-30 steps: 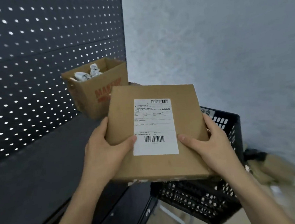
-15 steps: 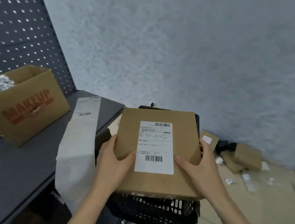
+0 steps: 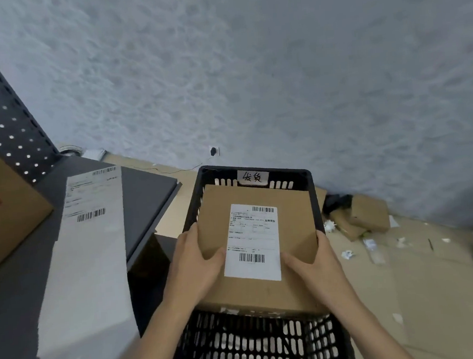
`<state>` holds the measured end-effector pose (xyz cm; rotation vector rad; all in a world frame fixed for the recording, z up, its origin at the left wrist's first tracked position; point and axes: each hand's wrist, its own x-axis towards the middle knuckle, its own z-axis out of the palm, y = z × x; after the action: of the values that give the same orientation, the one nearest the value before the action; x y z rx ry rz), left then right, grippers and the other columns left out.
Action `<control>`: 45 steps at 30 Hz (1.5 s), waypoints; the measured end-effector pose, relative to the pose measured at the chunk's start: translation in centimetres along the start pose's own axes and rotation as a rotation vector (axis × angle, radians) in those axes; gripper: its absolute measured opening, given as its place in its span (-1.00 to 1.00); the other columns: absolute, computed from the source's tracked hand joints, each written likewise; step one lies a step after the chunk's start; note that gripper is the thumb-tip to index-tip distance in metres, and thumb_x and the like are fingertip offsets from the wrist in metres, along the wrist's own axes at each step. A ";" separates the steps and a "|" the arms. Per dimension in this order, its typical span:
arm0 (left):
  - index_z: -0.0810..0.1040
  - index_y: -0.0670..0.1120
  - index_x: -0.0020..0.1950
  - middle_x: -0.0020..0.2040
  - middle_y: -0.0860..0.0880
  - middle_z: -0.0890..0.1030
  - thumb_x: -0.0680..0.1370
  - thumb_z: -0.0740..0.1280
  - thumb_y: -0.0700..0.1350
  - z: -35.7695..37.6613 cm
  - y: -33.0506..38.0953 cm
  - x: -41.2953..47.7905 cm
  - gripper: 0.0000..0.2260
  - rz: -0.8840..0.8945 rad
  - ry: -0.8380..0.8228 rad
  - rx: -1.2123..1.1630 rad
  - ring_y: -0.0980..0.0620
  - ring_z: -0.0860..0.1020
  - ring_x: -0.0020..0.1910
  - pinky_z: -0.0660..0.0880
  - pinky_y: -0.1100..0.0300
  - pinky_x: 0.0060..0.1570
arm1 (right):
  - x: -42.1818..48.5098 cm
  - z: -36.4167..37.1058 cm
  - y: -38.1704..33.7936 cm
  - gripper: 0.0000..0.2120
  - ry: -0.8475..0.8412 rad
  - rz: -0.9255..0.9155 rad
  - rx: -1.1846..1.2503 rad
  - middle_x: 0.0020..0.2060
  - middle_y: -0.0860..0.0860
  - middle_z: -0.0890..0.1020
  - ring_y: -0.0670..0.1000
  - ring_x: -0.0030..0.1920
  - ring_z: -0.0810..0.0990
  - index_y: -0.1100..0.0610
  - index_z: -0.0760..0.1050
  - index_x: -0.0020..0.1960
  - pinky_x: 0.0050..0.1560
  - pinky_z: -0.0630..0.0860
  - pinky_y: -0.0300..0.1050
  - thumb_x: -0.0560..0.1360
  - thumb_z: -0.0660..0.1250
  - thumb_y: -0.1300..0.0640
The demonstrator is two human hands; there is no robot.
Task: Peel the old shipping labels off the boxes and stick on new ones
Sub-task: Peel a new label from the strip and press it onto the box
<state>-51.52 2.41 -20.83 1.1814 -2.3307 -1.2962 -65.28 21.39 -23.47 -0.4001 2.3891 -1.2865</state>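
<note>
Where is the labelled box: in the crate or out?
Not fully in: left hand and right hand hold the box over the crate, covering its near rim.

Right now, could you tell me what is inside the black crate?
The cardboard box, gripped by the left hand and right hand, covers most of the crate. Through its slotted front wall, only pale, unclear shapes show.

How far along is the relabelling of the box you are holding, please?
Done: a white label lies flat on the box. In hand: the left hand and right hand hold that box over the black crate, probably to drop it in. Left: likely the boxes on the floor; a strip of labels waits on the shelf.
</note>
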 end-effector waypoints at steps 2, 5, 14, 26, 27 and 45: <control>0.19 0.03 0.54 0.23 0.16 0.29 0.54 0.36 0.07 0.3 -0.6 1.4 -0.38 -0.001 -0.030 0.002 0.21 0.26 0.09 0.29 0.21 0.04 | 0.8 0.8 0.1 -0.20 0.000 0.038 -0.015 0.30 -0.11 0.46 -0.05 0.27 0.46 -0.04 0.21 0.46 0.30 0.47 0.11 0.35 0.50 -0.21; 0.23 0.09 0.50 0.22 0.20 0.29 0.52 0.38 0.11 0.9 -1.6 3.0 -0.40 -0.015 -0.070 0.003 0.20 0.33 0.04 0.34 0.20 -0.01 | 1.9 1.7 0.5 -0.33 -0.005 0.075 -0.021 0.22 -0.14 0.51 -0.08 0.20 0.51 -0.08 0.27 0.38 0.22 0.51 0.07 0.38 0.51 -0.13; 0.25 0.05 0.47 0.30 0.11 0.36 0.47 0.41 0.16 2.3 -3.3 5.4 -0.35 -0.066 -0.110 0.044 0.15 0.39 0.06 0.41 0.17 -0.01 | 4.4 2.9 1.6 -0.38 -0.071 0.176 -0.060 0.20 -0.13 0.51 -0.05 0.19 0.50 -0.10 0.25 0.35 0.11 0.49 -0.05 0.41 0.50 -0.10; 0.18 0.07 0.53 0.37 0.08 0.34 0.42 0.46 0.19 3.8 -4.6 5.9 -0.22 -0.106 -0.113 0.062 0.16 0.36 0.10 0.43 0.13 0.10 | 5.4 3.5 3.6 -0.19 -0.133 0.234 -0.110 0.31 -0.05 0.47 0.00 0.27 0.47 -0.02 0.15 0.47 0.27 0.49 0.07 0.38 0.49 -0.15; 0.16 0.05 0.55 0.39 0.07 0.33 0.43 0.46 0.17 4.0 -4.6 5.9 -0.21 -0.107 -0.112 0.063 0.16 0.34 0.11 0.42 0.14 0.10 | 5.5 3.5 3.6 -0.19 -0.136 0.229 -0.107 0.32 -0.06 0.47 0.00 0.28 0.47 -0.03 0.14 0.47 0.27 0.48 0.07 0.38 0.48 -0.16; -0.06 -0.01 0.60 0.52 -0.01 0.17 0.51 0.32 0.22 4.2 -5.7 5.7 -0.17 -0.109 -0.154 0.218 -0.05 0.37 0.38 0.47 -0.01 0.23 | 5.6 3.6 3.4 -0.03 -0.142 0.210 -0.174 0.46 -0.02 0.35 0.05 0.43 0.35 -0.04 -0.06 0.58 0.37 0.40 0.10 0.39 0.45 -0.22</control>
<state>-54.38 -0.81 -28.80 1.3336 -2.6068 -1.2320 -68.69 18.22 -29.27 -0.2707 2.3577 -0.9316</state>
